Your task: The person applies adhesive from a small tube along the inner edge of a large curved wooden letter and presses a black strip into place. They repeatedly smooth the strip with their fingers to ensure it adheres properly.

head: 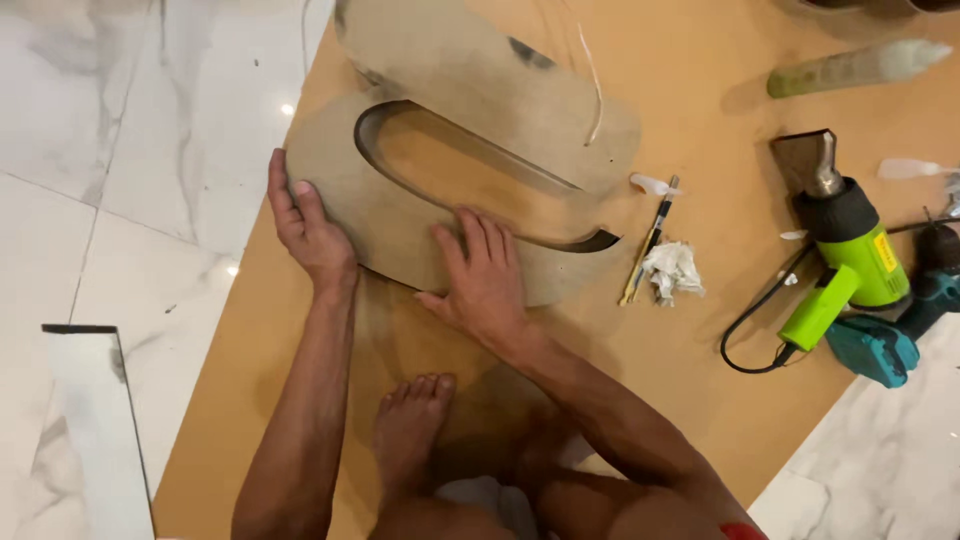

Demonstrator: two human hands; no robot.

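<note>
A large curved cut-out shape of brown fibreboard [450, 130], with an oval slot in it, lies on a wide tan board [700, 380] on the floor. My left hand [310, 230] cups the shape's near-left edge, fingers wrapped along the rim. My right hand [485, 275] lies flat on top of the shape's near part, fingers spread, just below the slot. My bare foot [410, 425] rests on the tan board below both hands.
A green and black heat gun [850, 240] with its cord, a teal power tool [885, 340], a utility knife [650, 240], a crumpled white rag [673, 270] and a pale green tube [850, 68] lie to the right. White marble floor [120, 150] surrounds the board.
</note>
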